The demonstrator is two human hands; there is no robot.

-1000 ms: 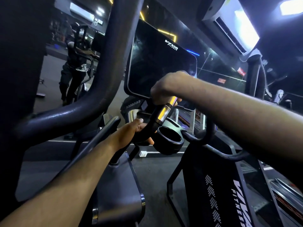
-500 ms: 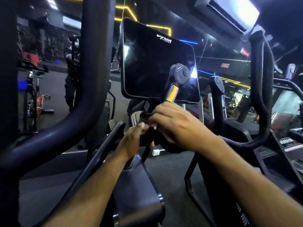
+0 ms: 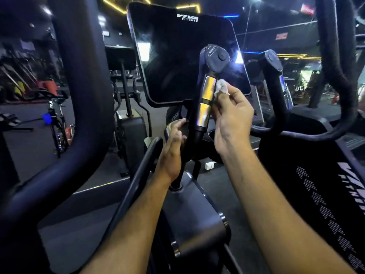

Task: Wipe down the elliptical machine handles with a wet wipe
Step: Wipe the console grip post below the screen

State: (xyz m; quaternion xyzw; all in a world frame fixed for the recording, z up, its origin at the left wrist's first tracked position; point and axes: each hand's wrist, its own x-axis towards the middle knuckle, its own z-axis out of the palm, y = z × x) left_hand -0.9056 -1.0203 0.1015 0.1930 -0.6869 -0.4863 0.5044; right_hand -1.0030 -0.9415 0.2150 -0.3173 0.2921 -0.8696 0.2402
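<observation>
The inner left handle (image 3: pixel 205 101) of the elliptical rises in the middle, black with two shiny metal sensor bands and a rounded black cap on top. My right hand (image 3: pixel 230 119) pinches a small crumpled white wet wipe (image 3: pixel 220 87) against the right side of the upper metal band. My left hand (image 3: pixel 172 147) rests lower down on the left of the same handle's black stem, fingers fairly straight. A matching inner right handle (image 3: pixel 273 76) stands further right.
The dark console screen (image 3: pixel 183 56) stands right behind the handle. A thick black moving arm (image 3: pixel 87 91) curves down the left, another (image 3: pixel 335 62) loops at the right. A second black machine (image 3: pixel 316 184) is at the right, exercise bikes at the far left.
My right hand has moved up from beside my left hand to the upper metal band, and the wipe now shows in its fingertips. My left hand stays low on the stem.
</observation>
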